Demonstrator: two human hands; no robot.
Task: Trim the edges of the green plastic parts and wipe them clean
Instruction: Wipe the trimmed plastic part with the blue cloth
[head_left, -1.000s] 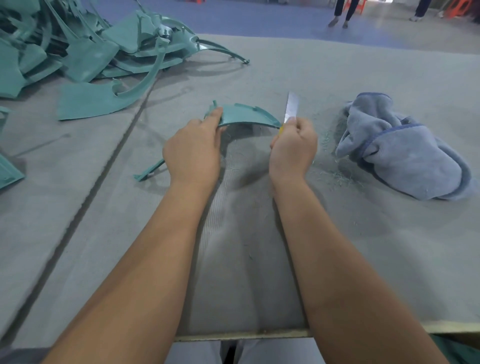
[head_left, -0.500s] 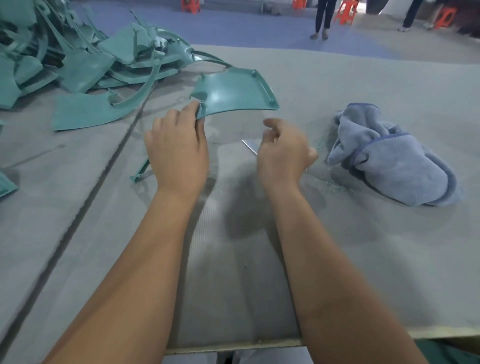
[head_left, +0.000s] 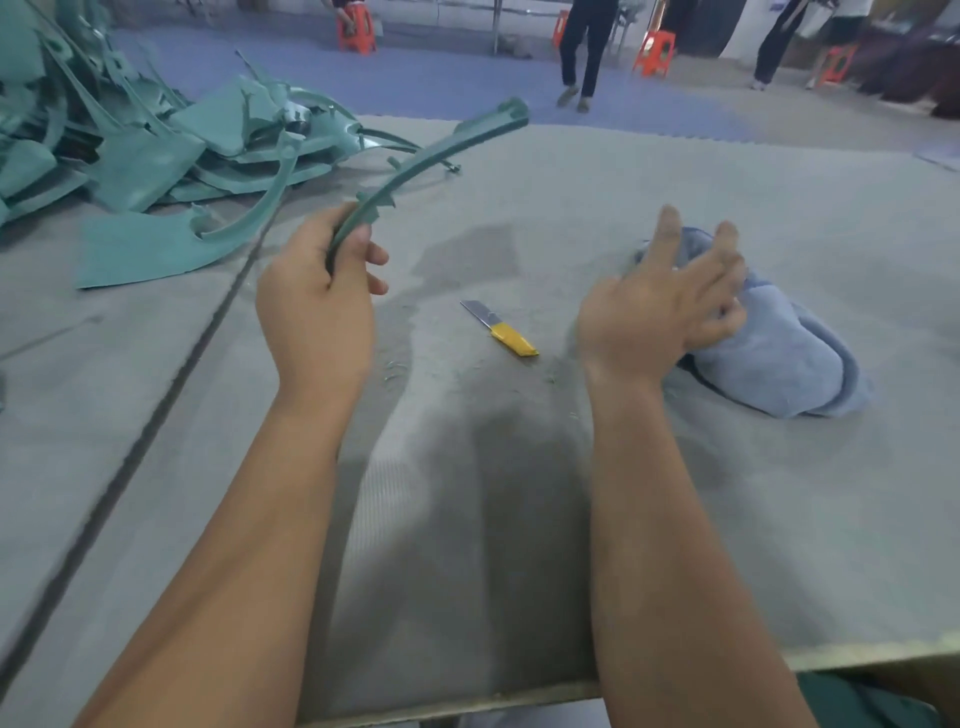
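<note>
My left hand (head_left: 317, 301) grips a curved green plastic part (head_left: 426, 156), seen edge-on and raised off the table, arching up to the right. My right hand (head_left: 660, 306) hovers with fingers spread just over the left side of the blue-grey cloth (head_left: 774, 353), which lies crumpled on the table. A blade with a yellow handle (head_left: 501, 330) lies flat on the grey mat between my hands, with green shavings (head_left: 395, 369) around it.
A heap of green plastic parts (head_left: 156, 140) covers the table's far left. A dark seam (head_left: 156, 400) runs diagonally through the grey table top. People and orange stools (head_left: 356, 31) stand on the floor beyond the far edge.
My right hand put the blade down on the mat and moved right to the cloth. My left hand lifted the green part and turned it edge-on.
</note>
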